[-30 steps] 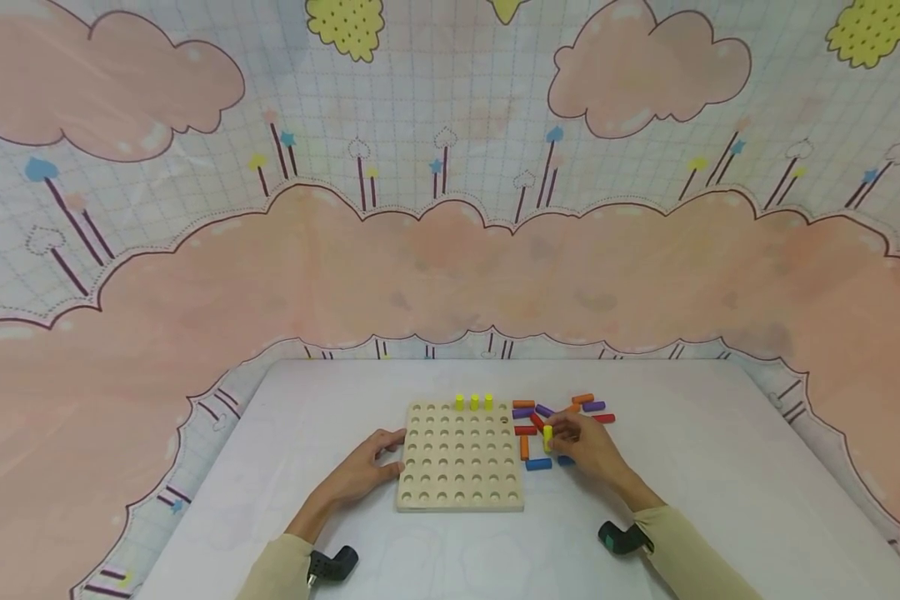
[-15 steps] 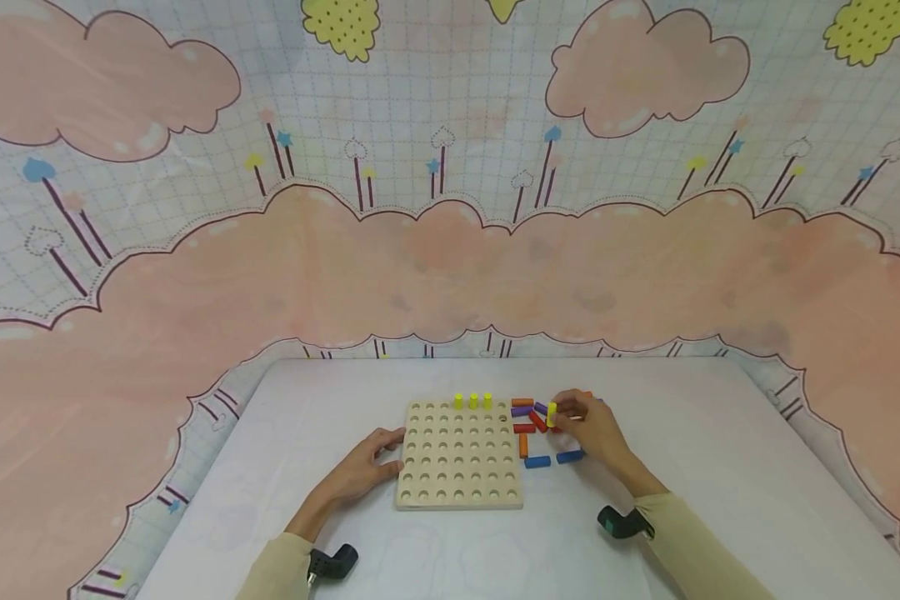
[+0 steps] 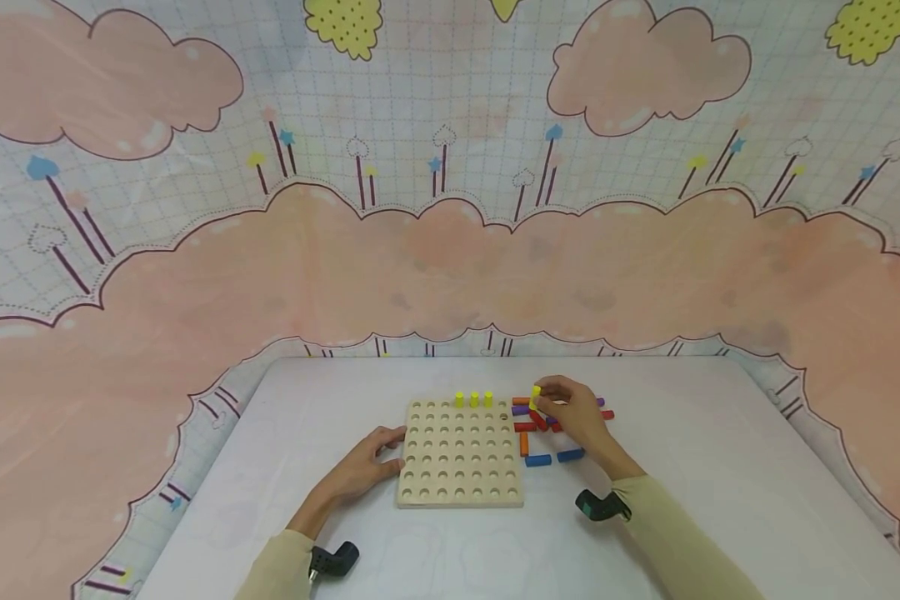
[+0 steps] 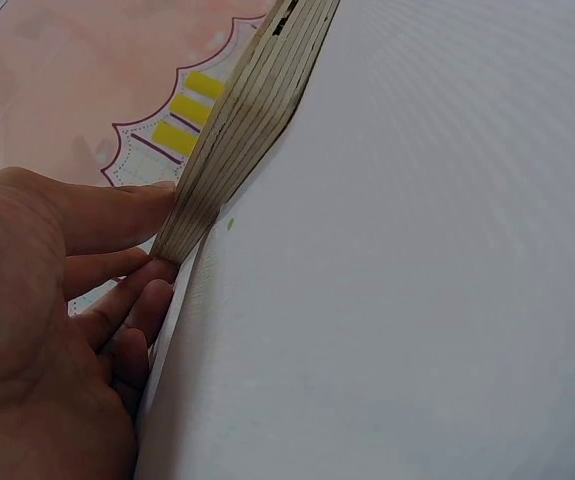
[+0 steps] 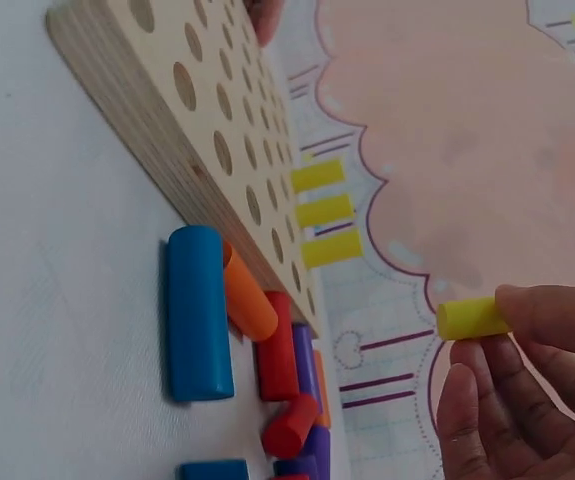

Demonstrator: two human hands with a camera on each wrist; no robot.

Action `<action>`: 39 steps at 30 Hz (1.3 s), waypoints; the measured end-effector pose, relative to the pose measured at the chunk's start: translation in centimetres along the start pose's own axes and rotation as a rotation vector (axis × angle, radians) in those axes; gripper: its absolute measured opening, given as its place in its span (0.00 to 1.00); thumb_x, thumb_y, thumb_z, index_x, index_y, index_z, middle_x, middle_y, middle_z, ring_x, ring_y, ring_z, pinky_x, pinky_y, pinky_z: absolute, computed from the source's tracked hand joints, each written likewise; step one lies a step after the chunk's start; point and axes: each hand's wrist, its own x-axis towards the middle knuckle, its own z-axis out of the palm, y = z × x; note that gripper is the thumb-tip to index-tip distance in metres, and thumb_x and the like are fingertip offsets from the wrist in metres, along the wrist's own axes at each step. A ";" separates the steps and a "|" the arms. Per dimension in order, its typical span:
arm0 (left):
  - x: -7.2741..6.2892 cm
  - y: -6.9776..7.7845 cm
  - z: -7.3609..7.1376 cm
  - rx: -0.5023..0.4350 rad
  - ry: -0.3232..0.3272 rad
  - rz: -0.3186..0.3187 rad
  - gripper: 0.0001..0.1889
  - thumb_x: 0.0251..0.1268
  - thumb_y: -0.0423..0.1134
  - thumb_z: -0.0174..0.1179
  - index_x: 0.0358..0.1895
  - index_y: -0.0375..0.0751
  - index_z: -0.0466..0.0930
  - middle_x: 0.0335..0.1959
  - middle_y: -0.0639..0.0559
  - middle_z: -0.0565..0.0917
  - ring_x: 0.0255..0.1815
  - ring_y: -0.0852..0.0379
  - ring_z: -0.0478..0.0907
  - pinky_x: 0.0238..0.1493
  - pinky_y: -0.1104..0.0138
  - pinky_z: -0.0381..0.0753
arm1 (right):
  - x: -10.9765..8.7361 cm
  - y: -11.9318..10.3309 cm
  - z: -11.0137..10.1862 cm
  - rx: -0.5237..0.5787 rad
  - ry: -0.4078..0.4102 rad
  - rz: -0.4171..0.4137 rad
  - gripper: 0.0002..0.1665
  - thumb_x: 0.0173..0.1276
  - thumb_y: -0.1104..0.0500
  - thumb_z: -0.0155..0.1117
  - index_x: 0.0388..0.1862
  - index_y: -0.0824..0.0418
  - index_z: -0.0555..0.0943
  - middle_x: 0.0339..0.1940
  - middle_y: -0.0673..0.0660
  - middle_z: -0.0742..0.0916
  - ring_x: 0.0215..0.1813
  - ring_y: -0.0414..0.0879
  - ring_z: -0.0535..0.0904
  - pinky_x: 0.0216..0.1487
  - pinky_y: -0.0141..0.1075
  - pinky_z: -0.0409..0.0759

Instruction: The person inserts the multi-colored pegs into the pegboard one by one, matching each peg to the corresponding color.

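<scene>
Between the thumb and fingertips of my right hand is a yellow peg, raised upright above the loose pegs just right of the board in the head view. A light wooden pegboard with rows of round holes lies in front of me. Three yellow pegs stand side by side in its back row. My left hand rests at the board's left side, thumb and fingertips spread and touching its edge. Its other fingers bend loosely below in the left wrist view.
Loose pegs lie to the board's right: blue, orange, red and purple ones, some partly hidden behind my right hand. Everything rests on a white table before a printed cloud backdrop.
My right hand, with the yellow peg pinched in it, has moved away from me and then leftward toward the board's back right corner. A blue peg it covered now shows. My left hand stays put.
</scene>
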 end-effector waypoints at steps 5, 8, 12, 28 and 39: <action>-0.1 0.0 -0.1 0.002 -0.004 0.010 0.30 0.63 0.36 0.64 0.69 0.40 0.70 0.53 0.51 0.77 0.62 0.48 0.70 0.71 0.41 0.61 | 0.6 -0.2 1.0 0.039 0.020 0.022 0.16 0.69 0.58 0.65 0.55 0.57 0.81 0.50 0.59 0.87 0.55 0.54 0.81 0.65 0.52 0.76; -0.2 0.0 -0.2 0.005 -0.001 0.009 0.30 0.63 0.36 0.64 0.69 0.41 0.70 0.54 0.51 0.77 0.62 0.48 0.70 0.71 0.41 0.62 | 1.0 -0.2 1.6 0.039 0.020 0.029 0.16 0.69 0.57 0.64 0.55 0.57 0.81 0.51 0.58 0.86 0.57 0.54 0.81 0.62 0.49 0.79; -0.3 0.0 -0.3 0.004 0.004 0.003 0.30 0.63 0.36 0.64 0.69 0.41 0.70 0.54 0.52 0.77 0.62 0.49 0.70 0.71 0.42 0.62 | 1.5 -0.4 2.5 0.026 0.016 0.047 0.17 0.69 0.56 0.64 0.55 0.56 0.81 0.52 0.58 0.86 0.58 0.54 0.80 0.62 0.48 0.80; -0.5 -0.2 -0.6 0.017 -0.015 0.027 0.30 0.64 0.38 0.64 0.70 0.41 0.69 0.55 0.51 0.77 0.62 0.49 0.70 0.70 0.43 0.63 | 2.5 -0.5 5.1 0.036 0.015 0.104 0.14 0.68 0.59 0.65 0.52 0.57 0.83 0.50 0.58 0.87 0.51 0.51 0.82 0.57 0.45 0.83; -0.7 -0.4 -0.5 0.011 -0.012 0.038 0.30 0.63 0.38 0.64 0.69 0.40 0.70 0.55 0.51 0.77 0.61 0.49 0.70 0.69 0.43 0.64 | 2.5 -0.2 5.8 0.024 0.003 0.140 0.15 0.67 0.59 0.65 0.53 0.56 0.84 0.51 0.56 0.87 0.50 0.49 0.83 0.52 0.42 0.85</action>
